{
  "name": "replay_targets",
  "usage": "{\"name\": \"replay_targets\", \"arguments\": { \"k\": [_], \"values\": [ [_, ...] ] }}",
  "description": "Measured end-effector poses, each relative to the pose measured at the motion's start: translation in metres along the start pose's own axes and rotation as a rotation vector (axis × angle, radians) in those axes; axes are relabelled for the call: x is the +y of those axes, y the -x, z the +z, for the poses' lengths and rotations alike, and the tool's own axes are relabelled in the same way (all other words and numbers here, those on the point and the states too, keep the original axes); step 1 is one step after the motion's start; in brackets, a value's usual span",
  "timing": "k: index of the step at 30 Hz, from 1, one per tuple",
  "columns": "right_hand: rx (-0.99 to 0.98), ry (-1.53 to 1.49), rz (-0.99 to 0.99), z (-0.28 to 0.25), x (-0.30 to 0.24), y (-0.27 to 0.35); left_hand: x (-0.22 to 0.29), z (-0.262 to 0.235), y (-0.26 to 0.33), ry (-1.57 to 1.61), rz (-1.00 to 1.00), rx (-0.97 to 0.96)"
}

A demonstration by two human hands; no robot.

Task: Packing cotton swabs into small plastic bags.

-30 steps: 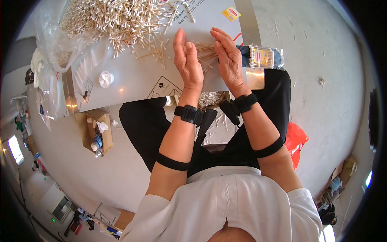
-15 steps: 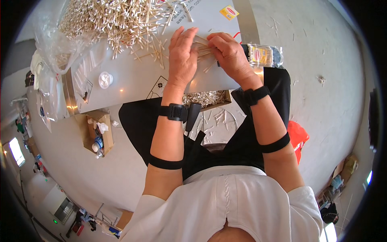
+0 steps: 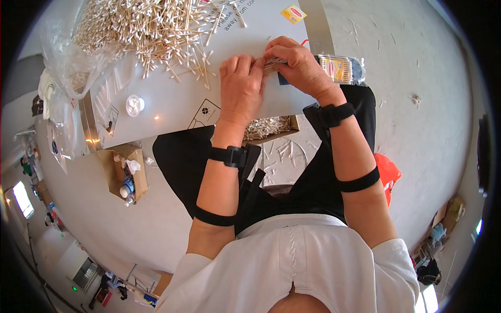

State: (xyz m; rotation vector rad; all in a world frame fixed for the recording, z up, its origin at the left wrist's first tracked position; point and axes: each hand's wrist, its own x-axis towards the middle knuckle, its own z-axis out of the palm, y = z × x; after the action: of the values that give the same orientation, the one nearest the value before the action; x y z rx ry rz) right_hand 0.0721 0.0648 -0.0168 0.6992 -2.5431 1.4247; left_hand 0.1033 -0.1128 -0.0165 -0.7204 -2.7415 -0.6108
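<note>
Between my two hands lies a small bundle of cotton swabs, mostly covered by the fingers. My left hand is closed at one end of the bundle, its curled fingertips against the sticks. My right hand pinches the other end between thumb and fingers. Beyond my left hand spreads a large heap of loose cotton swabs. Just past my right hand, at the table's right edge, sits a clear pack of swabs with a yellow and red label.
On the grey table stand a small white cup and a yellow card. Clear plastic bags hang at the left. Below the near edge is a box of swabs. A cardboard box rests on the floor.
My left hand has come down toward me and its raised fingers have curled in on the swabs. The sticks, fanned out before, now lie closer together between both hands.
</note>
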Motion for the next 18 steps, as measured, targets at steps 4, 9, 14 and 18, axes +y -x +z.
{"name": "replay_targets", "arguments": {
  "k": [4,9,14,18],
  "values": [
    [0.003,0.079,0.040,0.003,-0.003,0.003,-0.002,0.002,-0.002,-0.045,-0.007,-0.001],
    [0.016,0.136,0.037,0.003,-0.009,0.005,0.020,0.009,0.004,-0.127,-0.044,0.053],
    [0.260,0.078,0.189,0.009,-0.001,0.012,0.028,0.017,0.008,-0.035,-0.161,-0.021],
    [0.435,-0.458,0.523,0.009,-0.005,0.013,0.014,0.016,-0.005,-0.108,-0.129,-0.075]
  ]
}}
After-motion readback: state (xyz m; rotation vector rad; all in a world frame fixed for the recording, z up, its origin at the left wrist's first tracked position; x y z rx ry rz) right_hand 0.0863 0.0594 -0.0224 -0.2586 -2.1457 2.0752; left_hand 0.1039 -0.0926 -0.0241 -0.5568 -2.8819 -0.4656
